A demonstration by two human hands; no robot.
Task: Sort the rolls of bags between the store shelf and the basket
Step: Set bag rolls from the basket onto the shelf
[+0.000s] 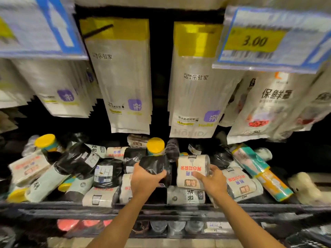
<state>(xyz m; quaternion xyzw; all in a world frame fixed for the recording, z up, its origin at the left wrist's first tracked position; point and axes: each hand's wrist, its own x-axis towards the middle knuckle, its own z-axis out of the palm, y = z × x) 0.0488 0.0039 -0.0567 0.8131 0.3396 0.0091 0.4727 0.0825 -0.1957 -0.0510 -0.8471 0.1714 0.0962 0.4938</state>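
Hanging packets (pixel 123 77), price tag (pixel 254 41)

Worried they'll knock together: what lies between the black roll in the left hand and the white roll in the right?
Head view: only a narrow dark gap separates the black roll from the white roll.

The white cylindrical plastic roll of bags (pixel 192 171) carries red characters, some blue ones under them and a small brown picture. Just left of it, the glossy black plastic roll (pixel 155 164) is plain. Behind the white roll stands a teal tube with a yellow round cap (pixel 155 145). Above it hang flat white packets (pixel 195 81) with a yellow top band and a purple square logo. Up and right of it, the price tag (pixel 254 41) is yellow with black digits inside a blue frame. Right of it lies a long teal, white and orange pack (pixel 250 160).
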